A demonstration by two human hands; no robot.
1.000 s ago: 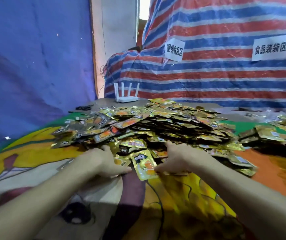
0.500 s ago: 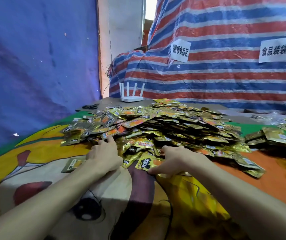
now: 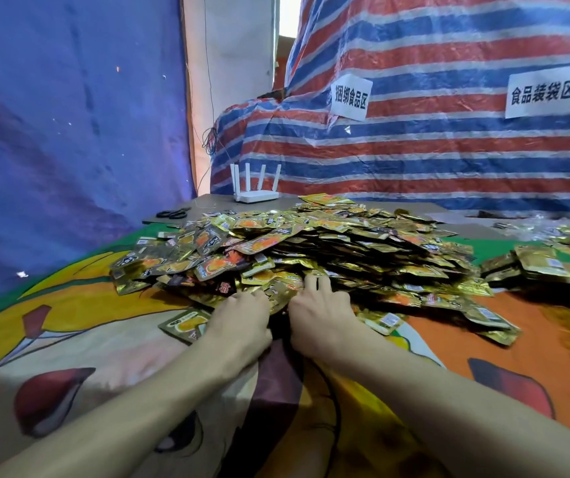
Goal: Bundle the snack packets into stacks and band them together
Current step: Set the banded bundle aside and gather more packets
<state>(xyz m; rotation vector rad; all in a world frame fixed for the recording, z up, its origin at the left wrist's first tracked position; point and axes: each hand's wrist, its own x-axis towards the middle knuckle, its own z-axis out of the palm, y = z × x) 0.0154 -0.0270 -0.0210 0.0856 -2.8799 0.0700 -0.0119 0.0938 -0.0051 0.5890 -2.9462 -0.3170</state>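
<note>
So, step in hand: gathering, I'd judge. The left hand and right hand are at the near edge of the heap of snack packets, and nothing in front of them is squared up or banded yet.
Next move: calls for drawing a few packets clear toward the person, laying them flat with edges flush, then finding a band. I can't see any band near the hands.
printed cloth: spreads under both forearms and everything else.
Heap: straight ahead of the fingers, its near edge touching both hands and rising away beyond them.
smaller pile: well off to the right of the right hand, apart from the heap.
Left hand: knuckles bent, fingertips buried among packets; whether they pinch one I cannot tell.
Right hand: just beside the left, fingers stretched forward, lying on the packets.
loose packet: flat on the cloth, touching the left hand's outer side.
</note>
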